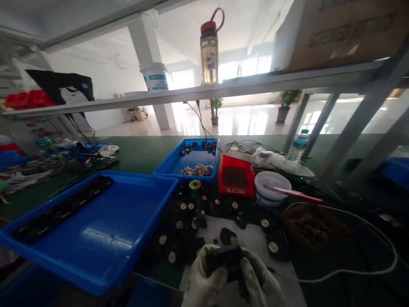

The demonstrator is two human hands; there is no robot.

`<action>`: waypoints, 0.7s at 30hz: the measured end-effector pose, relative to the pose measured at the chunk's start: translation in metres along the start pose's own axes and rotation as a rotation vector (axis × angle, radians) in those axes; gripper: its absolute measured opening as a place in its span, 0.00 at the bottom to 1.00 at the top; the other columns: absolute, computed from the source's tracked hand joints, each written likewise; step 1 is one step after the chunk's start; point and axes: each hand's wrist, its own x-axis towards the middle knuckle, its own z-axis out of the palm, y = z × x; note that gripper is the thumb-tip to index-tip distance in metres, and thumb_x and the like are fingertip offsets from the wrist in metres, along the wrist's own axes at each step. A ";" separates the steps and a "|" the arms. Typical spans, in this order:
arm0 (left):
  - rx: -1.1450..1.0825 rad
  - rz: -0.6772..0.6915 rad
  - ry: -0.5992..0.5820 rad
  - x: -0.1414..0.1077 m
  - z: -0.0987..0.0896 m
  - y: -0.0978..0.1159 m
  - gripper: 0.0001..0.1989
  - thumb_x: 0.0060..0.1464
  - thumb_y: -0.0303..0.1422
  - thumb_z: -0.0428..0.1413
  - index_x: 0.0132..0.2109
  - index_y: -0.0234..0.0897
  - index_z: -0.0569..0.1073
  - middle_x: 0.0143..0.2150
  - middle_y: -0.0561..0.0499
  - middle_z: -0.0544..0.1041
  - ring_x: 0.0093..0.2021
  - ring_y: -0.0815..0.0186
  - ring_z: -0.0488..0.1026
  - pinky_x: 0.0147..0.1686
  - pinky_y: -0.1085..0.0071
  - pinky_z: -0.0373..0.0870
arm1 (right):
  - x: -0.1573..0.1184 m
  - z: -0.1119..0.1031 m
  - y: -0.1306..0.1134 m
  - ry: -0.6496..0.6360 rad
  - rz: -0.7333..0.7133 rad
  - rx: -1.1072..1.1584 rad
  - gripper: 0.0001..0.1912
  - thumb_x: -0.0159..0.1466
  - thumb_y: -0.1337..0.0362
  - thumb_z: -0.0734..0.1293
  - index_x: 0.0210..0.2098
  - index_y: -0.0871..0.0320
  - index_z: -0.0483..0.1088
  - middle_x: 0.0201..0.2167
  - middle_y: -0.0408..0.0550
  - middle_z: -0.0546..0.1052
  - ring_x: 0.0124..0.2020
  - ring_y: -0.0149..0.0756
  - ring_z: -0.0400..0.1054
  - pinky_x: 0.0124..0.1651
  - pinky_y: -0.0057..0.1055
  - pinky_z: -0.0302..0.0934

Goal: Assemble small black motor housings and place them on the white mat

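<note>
A dark, blocky black part (228, 256) is held between my two gloved hands near the bottom of the view; its exact kind is not clear. My left hand (204, 277) wraps its left side, with the thumb pressed on the front. From the right, my right hand (260, 279) grips it with fingers bent. Beneath lies a white sheet (209, 230). Just beyond my hands sits another black part with a pale round disc (234, 240). Several similar black parts with metallic discs (179, 224) are spread around the sheet.
A large blue tray (128, 238) holds a row of black parts. Behind are a smaller blue tray (162, 168), a red bin (252, 181) and a white bucket (271, 200) with a red-handled tool. A brown box of small pieces (332, 238) and a white cable (391, 247) lie right.
</note>
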 end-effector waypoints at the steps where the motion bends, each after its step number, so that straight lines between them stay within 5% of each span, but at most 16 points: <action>1: 0.007 -0.005 -0.002 0.000 0.003 0.001 0.16 0.44 0.37 0.73 0.38 0.37 0.78 0.33 0.51 0.78 0.36 0.63 0.74 0.38 0.71 0.72 | 0.000 0.000 -0.006 0.006 0.022 0.017 0.35 0.58 0.31 0.71 0.44 0.56 0.83 0.40 0.54 0.85 0.43 0.49 0.80 0.46 0.34 0.75; 5: 0.040 -0.006 0.005 -0.001 0.016 0.010 0.17 0.44 0.36 0.73 0.40 0.37 0.79 0.34 0.51 0.79 0.33 0.65 0.73 0.33 0.72 0.72 | 0.002 -0.006 -0.029 -0.089 0.050 0.089 0.32 0.58 0.32 0.72 0.39 0.56 0.82 0.26 0.49 0.80 0.27 0.41 0.74 0.33 0.32 0.73; 10: 0.084 -0.010 -0.008 -0.006 0.029 0.019 0.15 0.45 0.34 0.69 0.41 0.36 0.80 0.33 0.50 0.79 0.30 0.66 0.71 0.29 0.73 0.70 | 0.004 -0.015 -0.037 -0.136 0.029 0.136 0.30 0.59 0.33 0.71 0.33 0.56 0.78 0.19 0.43 0.71 0.20 0.34 0.64 0.21 0.27 0.63; 21: 0.143 -0.010 0.028 -0.006 0.033 0.015 0.14 0.46 0.39 0.68 0.36 0.36 0.78 0.29 0.53 0.74 0.27 0.67 0.69 0.26 0.74 0.68 | -0.004 -0.022 -0.032 -0.124 0.025 0.109 0.31 0.62 0.34 0.70 0.41 0.58 0.80 0.21 0.43 0.73 0.21 0.34 0.65 0.23 0.26 0.63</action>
